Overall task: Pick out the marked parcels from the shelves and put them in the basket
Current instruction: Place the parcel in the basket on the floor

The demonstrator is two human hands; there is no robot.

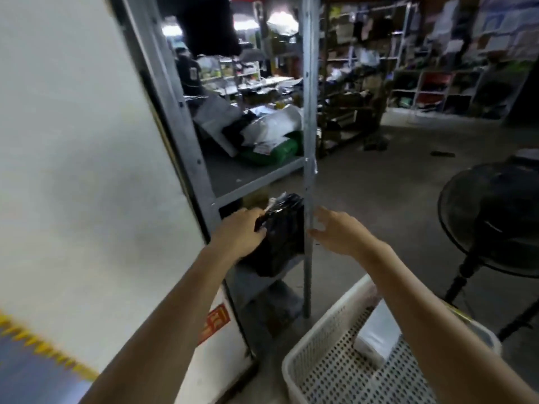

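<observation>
Glossy black plastic parcel [280, 234]; matt metal shelf [250, 176]; perforated plastic basket [326, 365].

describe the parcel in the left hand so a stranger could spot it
On the grey metal shelf beside the white wall, look one level below the piled parcels. The left hand grips a parcel there by the front post. It is glossy black; those above are white and green.

Dim interior. I see blown-out ceiling lamps [281, 17] glaring behind the shelf post [309, 112], near its top. Left of the post, white panel [73, 141] smeared by motion blur. Right of it, background soft, edges bowed.
</observation>
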